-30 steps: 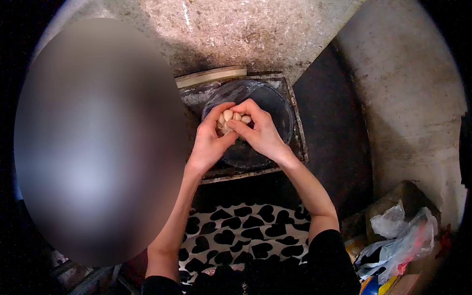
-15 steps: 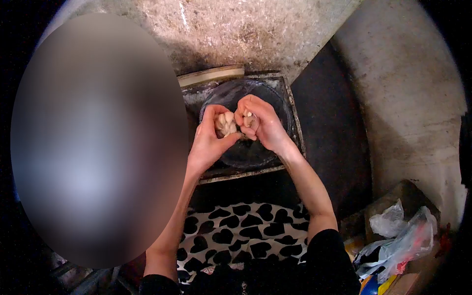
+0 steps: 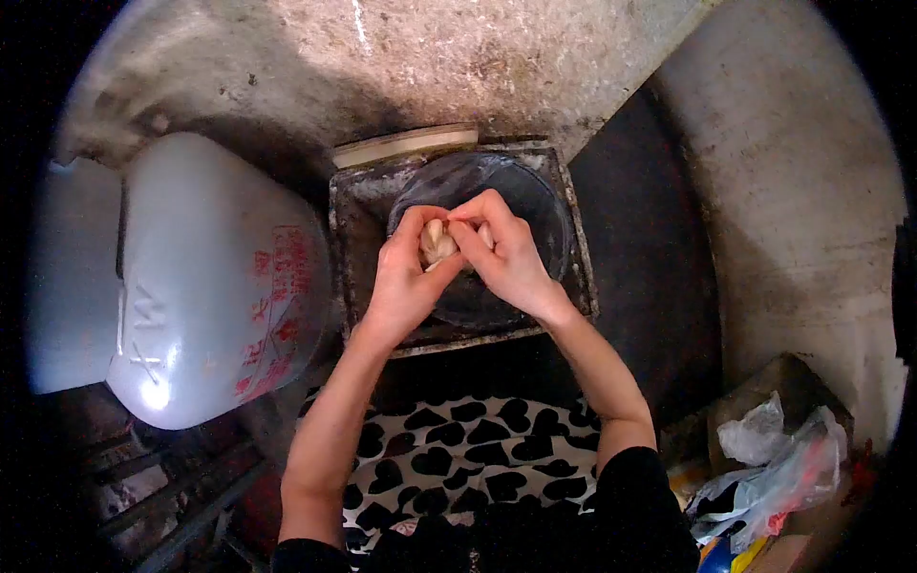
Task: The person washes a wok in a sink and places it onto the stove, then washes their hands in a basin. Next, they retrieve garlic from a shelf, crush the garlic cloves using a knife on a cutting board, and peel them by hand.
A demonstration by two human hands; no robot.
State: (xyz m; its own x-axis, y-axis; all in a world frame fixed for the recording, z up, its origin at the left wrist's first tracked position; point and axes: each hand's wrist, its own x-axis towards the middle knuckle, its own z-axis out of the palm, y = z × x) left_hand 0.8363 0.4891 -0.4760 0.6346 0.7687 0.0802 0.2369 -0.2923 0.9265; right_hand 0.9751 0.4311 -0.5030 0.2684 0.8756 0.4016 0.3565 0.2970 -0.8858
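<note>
A whitish garlic bulb (image 3: 437, 245) is held in my left hand (image 3: 396, 282), its fingers curled around the far side and the thumb along the near side. My right hand (image 3: 511, 258) is closed beside it, thumb and fingertips meeting at the top of the bulb. Part of a pale garlic clove (image 3: 486, 236) shows in the curl of my right fingers. Both hands are over a dark round basin (image 3: 561, 215), whose inside is mostly hidden by them.
The basin rests on a worn square stand (image 3: 585, 258) against a stained wall (image 3: 439, 67). To the left is a large grey container (image 3: 205, 277) with red lettering. Crumpled plastic bags (image 3: 774, 458) lie at the lower right. A heart-patterned cloth (image 3: 478, 439) covers my lap.
My right hand has moved left, against the bulb, and its thumb now reaches across to it. My left hand keeps its hold on the garlic bulb.
</note>
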